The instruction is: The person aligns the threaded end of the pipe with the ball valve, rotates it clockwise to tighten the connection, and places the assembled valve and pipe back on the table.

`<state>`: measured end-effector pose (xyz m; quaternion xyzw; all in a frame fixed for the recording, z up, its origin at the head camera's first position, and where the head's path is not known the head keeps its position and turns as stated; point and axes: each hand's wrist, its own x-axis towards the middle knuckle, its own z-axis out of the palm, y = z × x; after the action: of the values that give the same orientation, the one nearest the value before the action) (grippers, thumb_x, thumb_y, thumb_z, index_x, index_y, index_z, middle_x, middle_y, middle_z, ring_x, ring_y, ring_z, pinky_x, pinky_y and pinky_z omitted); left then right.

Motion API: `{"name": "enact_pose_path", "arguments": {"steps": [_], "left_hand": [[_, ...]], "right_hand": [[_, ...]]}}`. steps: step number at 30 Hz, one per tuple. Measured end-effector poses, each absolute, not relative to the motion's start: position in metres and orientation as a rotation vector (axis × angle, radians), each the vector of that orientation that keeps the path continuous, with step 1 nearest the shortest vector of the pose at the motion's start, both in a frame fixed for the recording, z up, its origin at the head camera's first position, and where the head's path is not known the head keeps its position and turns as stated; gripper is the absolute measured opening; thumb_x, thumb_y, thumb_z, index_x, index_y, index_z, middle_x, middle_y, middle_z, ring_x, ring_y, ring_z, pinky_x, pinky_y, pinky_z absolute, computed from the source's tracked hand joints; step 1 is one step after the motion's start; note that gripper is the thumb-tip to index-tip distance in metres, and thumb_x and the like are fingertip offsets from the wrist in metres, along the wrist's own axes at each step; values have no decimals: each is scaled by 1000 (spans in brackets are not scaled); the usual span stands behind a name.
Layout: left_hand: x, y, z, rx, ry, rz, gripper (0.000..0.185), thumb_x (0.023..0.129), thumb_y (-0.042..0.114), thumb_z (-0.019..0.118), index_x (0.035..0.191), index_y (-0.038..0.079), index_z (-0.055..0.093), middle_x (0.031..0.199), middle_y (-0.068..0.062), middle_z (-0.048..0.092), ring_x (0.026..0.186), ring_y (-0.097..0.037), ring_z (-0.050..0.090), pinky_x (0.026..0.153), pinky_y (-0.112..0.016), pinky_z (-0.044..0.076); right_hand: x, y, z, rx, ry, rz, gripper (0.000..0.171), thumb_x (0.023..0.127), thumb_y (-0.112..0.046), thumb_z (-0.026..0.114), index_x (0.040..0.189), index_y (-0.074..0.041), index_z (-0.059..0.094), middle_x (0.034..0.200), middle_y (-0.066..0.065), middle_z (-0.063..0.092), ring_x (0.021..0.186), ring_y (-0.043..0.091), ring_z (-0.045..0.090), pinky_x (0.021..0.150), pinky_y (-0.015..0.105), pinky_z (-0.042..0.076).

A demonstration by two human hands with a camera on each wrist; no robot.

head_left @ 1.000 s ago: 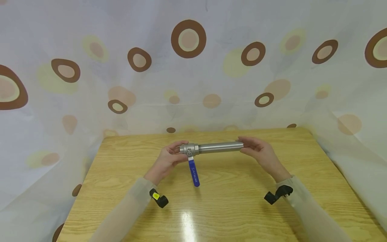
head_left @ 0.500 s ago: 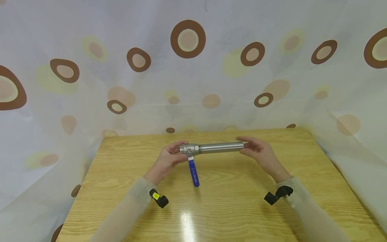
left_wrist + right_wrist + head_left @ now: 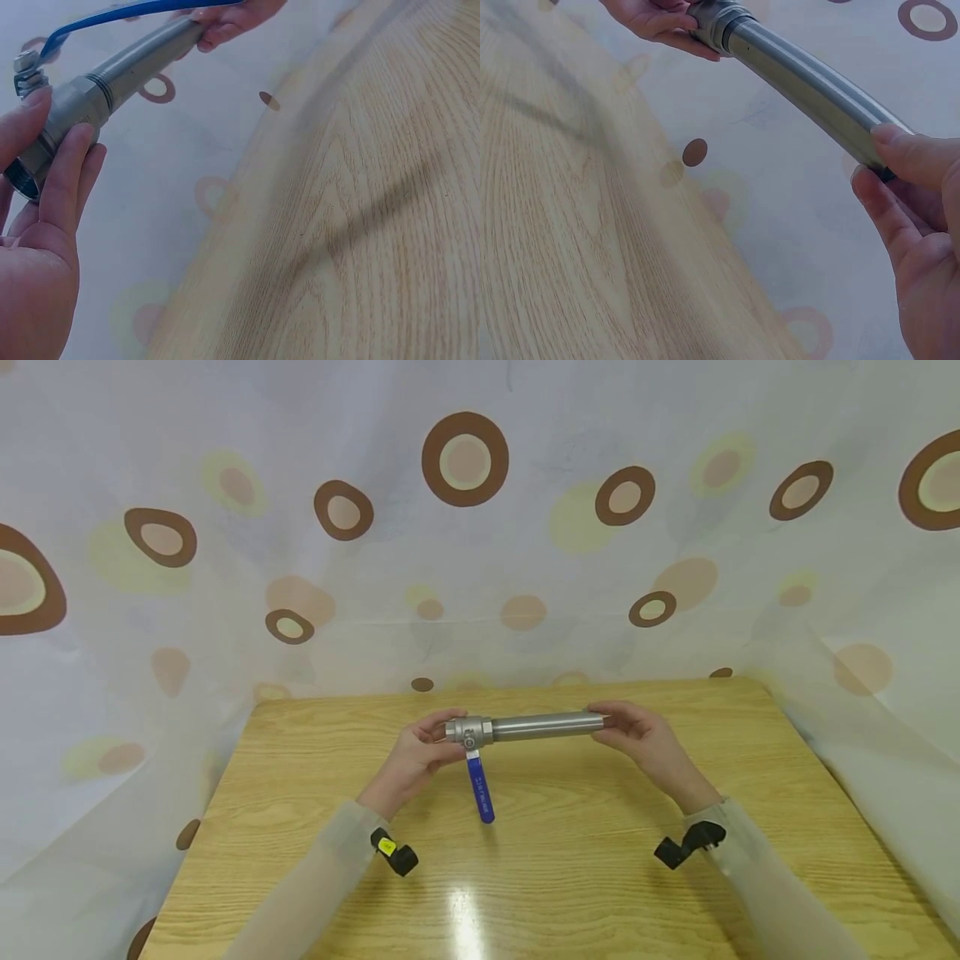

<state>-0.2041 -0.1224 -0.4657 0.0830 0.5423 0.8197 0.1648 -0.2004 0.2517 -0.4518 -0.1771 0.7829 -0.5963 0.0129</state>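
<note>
From the head view, your left hand grips the grey metal ball valve with the blue lever handle while your right hand holds the far end of the straight steel pipe, the assembly level above the light wooden table. At your left wrist, curled fingers wrap the valve body. At your right wrist, thumb and fingertips pinch the pipe's end.

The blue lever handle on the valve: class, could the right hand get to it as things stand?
Probably yes. The blue lever handle hangs free below the valve, nothing around it, but the right hand grips the pipe and must let go first.
</note>
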Motion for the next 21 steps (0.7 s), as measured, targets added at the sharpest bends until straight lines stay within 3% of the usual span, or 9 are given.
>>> {"name": "enact_pose_path", "arguments": {"steps": [21], "left_hand": [[-205,-123,-467,241,1522,2351,57,89,-19,59,108,31,78,122,2,69,114,-21,60,94,-29,60]], "right_hand": [[-201,249,-453,-495,2551,-1764,39,101,-20,70,137,-6,66,118,-5,70,104,8,67,88,23,58]]}}
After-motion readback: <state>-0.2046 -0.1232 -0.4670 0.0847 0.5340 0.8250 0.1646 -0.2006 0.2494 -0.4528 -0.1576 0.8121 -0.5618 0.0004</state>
